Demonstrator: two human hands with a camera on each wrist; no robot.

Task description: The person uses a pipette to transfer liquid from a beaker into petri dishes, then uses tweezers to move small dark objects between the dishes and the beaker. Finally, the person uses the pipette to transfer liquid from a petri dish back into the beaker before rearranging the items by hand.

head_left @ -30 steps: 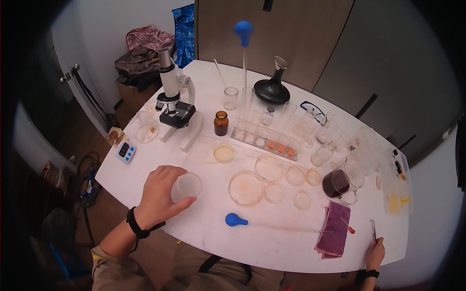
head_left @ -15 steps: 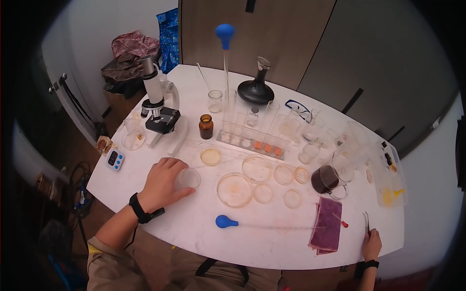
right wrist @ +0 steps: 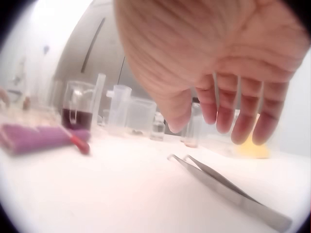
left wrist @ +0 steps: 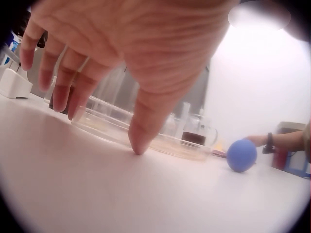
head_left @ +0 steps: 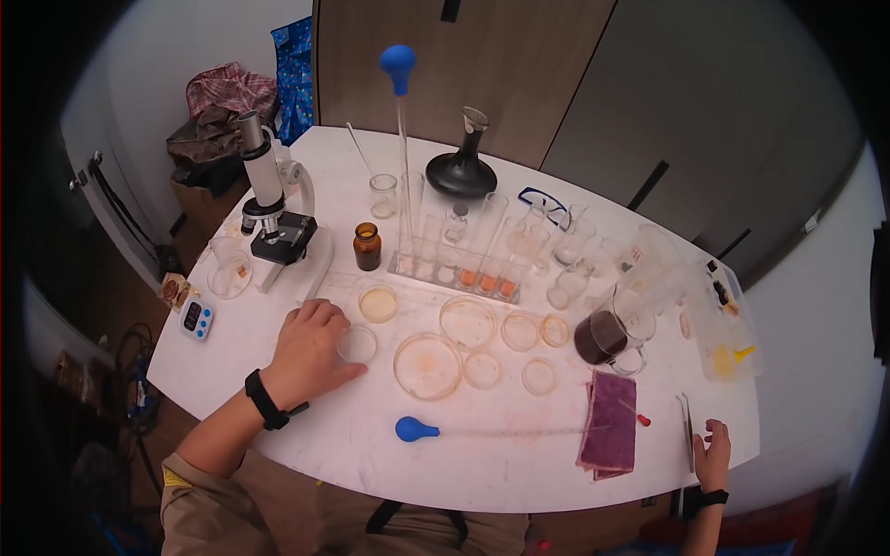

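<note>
My left hand point(head_left: 311, 357) rests at the left side of a small clear dish point(head_left: 358, 345), which lies flat on the table. In the left wrist view the fingers of that hand point(left wrist: 126, 63) are spread and the thumb points down at the tabletop, with clear dishes behind; whether it touches one I cannot tell. At the table's right, my right hand point(head_left: 713, 456) is beside metal tweezers point(head_left: 687, 428). The right wrist view has the tweezers point(right wrist: 218, 189) lying on the table below the relaxed fingers of the right hand point(right wrist: 214, 73), which hold nothing.
A microscope point(head_left: 269, 195), timer point(head_left: 196, 318) and brown bottle point(head_left: 367, 248) stand left. Several dishes point(head_left: 427, 367) lie mid-table before a tube rack point(head_left: 454, 277). Nearer are a blue-bulbed pipette point(head_left: 416, 429) and purple cloth point(head_left: 610, 426); a beaker of dark liquid point(head_left: 601, 337) stands right.
My right hand has let go of the tweezers, which now lie on the table. The left hand's hold round the small dish has loosened, and the dish sits flat. The head view has shifted rightward.
</note>
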